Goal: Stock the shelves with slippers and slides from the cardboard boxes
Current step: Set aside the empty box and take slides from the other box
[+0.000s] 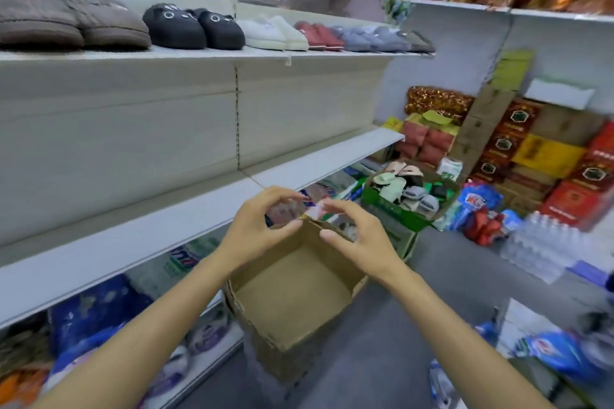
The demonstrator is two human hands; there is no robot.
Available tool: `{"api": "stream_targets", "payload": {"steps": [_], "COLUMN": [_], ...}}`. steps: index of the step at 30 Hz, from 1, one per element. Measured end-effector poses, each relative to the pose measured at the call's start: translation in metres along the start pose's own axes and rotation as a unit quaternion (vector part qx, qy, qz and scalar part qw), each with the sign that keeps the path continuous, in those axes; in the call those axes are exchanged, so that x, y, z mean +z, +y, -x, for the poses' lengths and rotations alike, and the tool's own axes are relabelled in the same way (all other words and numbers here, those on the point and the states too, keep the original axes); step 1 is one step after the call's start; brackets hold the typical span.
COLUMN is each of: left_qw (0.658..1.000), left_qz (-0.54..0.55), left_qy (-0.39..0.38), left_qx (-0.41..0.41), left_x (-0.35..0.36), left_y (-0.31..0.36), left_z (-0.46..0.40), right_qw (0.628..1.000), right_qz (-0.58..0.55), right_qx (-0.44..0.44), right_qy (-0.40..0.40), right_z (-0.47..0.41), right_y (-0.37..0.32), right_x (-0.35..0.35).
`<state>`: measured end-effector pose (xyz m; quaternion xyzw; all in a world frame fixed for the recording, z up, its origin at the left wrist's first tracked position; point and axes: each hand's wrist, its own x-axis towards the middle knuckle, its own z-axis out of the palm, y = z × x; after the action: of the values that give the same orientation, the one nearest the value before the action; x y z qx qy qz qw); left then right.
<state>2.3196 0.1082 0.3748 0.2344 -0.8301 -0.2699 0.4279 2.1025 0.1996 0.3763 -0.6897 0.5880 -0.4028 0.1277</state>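
My left hand and my right hand are raised side by side over an open cardboard box on the floor, which has nothing inside. The fingers and thumbs of both hands curl towards each other and seem to pinch a small, blurred piece of clear wrapping. Plush slippers line the top shelf: brown, black with faces, white, red and grey. The middle shelf is bare. Further back, a green box holds several loose slippers.
Bagged goods fill the bottom shelf on the left. Stacked red and yellow cartons, a pack of water bottles and blue bags crowd the floor on the right. Grey floor runs between them.
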Motion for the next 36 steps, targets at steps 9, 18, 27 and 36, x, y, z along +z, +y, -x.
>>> {"api": "stream_targets", "payload": {"steps": [9, 18, 27, 36], "left_qw": [0.997, 0.991, 0.985, 0.978], "left_qz": [0.048, 0.083, 0.098, 0.113], "left_qy": [-0.051, -0.103, -0.137, -0.134], "left_qx": [-0.042, -0.028, -0.041, -0.109], "left_x": [0.121, 0.248, 0.360, 0.515], "left_y": [-0.032, -0.090, -0.131, -0.182], "left_z": [-0.073, -0.191, -0.298, -0.399], "right_qw": [0.996, 0.992, 0.983, 0.981], "right_qz": [-0.036, -0.019, -0.020, -0.066], "right_qx": [0.074, 0.116, 0.162, 0.177], "right_qy": [0.029, 0.046, 0.087, 0.049], "right_z": [-0.001, -0.060, -0.104, -0.157], "right_y": [0.115, 0.238, 0.367, 0.553], "right_x": [-0.064, -0.135, -0.205, -0.275]}}
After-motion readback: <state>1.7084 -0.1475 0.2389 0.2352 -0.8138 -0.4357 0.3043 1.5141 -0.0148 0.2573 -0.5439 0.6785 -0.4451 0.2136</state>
